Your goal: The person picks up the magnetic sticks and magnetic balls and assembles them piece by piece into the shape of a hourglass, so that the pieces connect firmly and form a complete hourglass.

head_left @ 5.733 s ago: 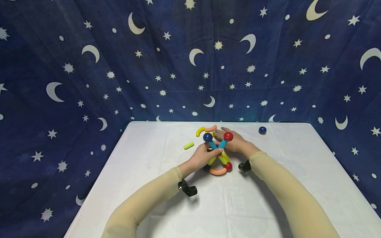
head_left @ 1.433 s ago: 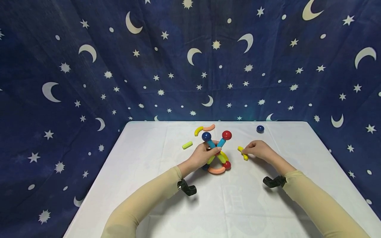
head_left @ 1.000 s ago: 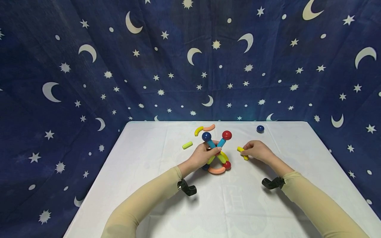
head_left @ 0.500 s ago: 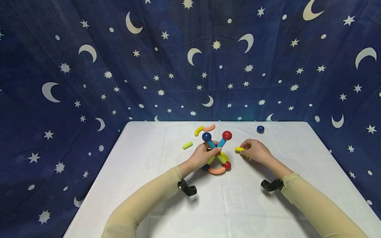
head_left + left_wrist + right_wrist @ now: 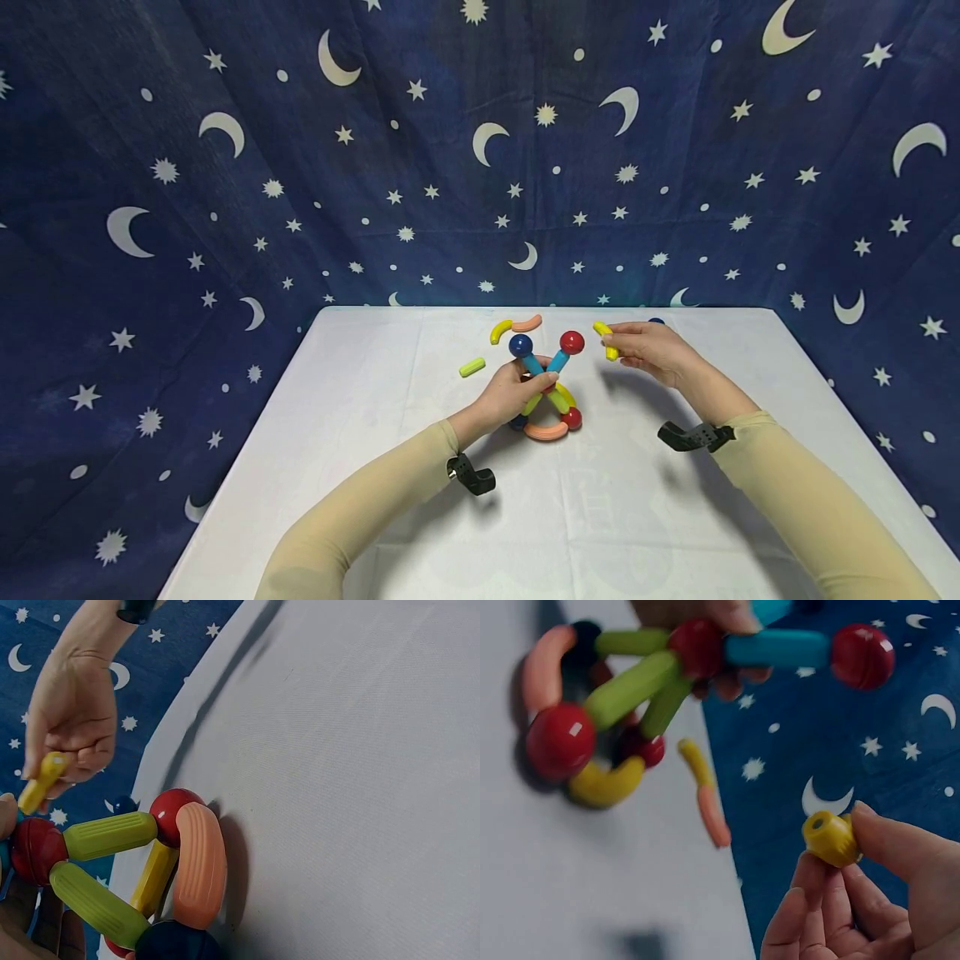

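**Two Hands and a Ball-and-Stick Toy**

The left hand (image 5: pixel 512 393) has its grip around the middle of a ball-and-stick toy (image 5: pixel 559 401), by the red ball (image 5: pixel 697 649) there. The toy stands on the white desk (image 5: pixel 420 517). Two light blue sticks (image 5: pixel 557 362) point up like a big V, with a dark blue ball (image 5: pixel 521 346) on one tip and a shiny red ball (image 5: pixel 572 342) on the other. Green sticks go down to more balls, and a bent orange stick (image 5: pixel 546 432) runs along the bottom at the front.

The right hand (image 5: pixel 651 348) pinches something yellow (image 5: pixel 42 782) between thumb and fingers. I can't tell if it is one piece or two. It is up in the air to the right of the toy, near the shiny red ball but not touching it.

Left of the toy lies a short green stick (image 5: pixel 472 367). Farther back, a bent yellow stick (image 5: pixel 500 332) and a pink-orange stick (image 5: pixel 527 323) touch end to end. Another blue ball (image 5: pixel 656 321) peeks out behind the right hand. The cloth (image 5: pixel 375 167) at the back has moons and stars.
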{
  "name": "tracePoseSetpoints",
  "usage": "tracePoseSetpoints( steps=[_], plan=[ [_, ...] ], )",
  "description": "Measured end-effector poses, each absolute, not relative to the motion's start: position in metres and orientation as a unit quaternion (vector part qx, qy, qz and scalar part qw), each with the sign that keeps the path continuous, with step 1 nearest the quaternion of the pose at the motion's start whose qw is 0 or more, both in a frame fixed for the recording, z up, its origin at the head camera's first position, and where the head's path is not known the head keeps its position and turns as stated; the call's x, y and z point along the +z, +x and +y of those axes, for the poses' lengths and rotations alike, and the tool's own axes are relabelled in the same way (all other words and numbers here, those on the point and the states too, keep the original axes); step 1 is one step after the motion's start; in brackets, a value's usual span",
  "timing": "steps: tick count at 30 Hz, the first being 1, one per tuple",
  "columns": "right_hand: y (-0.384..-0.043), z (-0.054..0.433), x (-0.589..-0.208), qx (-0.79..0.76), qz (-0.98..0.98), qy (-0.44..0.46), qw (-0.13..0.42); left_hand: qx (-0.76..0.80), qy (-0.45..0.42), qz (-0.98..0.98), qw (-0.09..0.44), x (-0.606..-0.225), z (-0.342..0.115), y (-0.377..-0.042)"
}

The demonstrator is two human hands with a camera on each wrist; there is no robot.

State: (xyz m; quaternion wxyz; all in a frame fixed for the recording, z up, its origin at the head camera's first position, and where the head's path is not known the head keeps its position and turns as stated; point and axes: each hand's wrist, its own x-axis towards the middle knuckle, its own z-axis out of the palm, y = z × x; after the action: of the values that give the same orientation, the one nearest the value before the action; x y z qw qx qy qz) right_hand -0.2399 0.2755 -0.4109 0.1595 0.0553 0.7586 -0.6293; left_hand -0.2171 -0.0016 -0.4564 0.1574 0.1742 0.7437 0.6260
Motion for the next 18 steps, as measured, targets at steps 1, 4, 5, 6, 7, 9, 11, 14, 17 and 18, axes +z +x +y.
tracePoseSetpoints(
  steps=[1, 4, 5, 6, 7, 9, 11, 14, 17, 18],
  plan=[
    [-0.241, 0.274, -0.408, -0.651, 0.738, 0.064, 0.164, 0.625, 0.175, 0.744, 0.156, -0.457, -0.002, -0.217],
    [-0.241, 0.270, -0.399, -0.701, 0.686, 0.084, 0.177, 0.622, 0.182, 0.746, 0.152, -0.457, -0.002, -0.217],
    [-0.242, 0.268, -0.397, -0.714, 0.671, 0.088, 0.179, 0.622, 0.183, 0.747, 0.151, -0.456, -0.002, -0.217],
    [-0.242, 0.266, -0.395, -0.725, 0.658, 0.093, 0.182, 0.621, 0.184, 0.747, 0.150, -0.456, -0.002, -0.217],
    [-0.243, 0.265, -0.393, -0.733, 0.648, 0.096, 0.184, 0.620, 0.186, 0.748, 0.148, -0.456, -0.002, -0.217],
    [-0.243, 0.261, -0.390, -0.747, 0.630, 0.098, 0.189, 0.621, 0.185, 0.747, 0.147, -0.456, -0.002, -0.217],
    [-0.244, 0.258, -0.387, -0.757, 0.617, 0.101, 0.191, 0.620, 0.185, 0.748, 0.146, -0.456, -0.002, -0.218],
    [-0.245, 0.254, -0.384, -0.765, 0.606, 0.101, 0.193, 0.622, 0.185, 0.747, 0.146, -0.456, -0.002, -0.217],
    [-0.245, 0.251, -0.382, -0.767, 0.604, 0.099, 0.191, 0.624, 0.186, 0.744, 0.149, -0.456, -0.002, -0.218],
    [-0.245, 0.250, -0.382, -0.766, 0.606, 0.098, 0.191, 0.625, 0.185, 0.744, 0.150, -0.456, -0.002, -0.218]
  ],
)
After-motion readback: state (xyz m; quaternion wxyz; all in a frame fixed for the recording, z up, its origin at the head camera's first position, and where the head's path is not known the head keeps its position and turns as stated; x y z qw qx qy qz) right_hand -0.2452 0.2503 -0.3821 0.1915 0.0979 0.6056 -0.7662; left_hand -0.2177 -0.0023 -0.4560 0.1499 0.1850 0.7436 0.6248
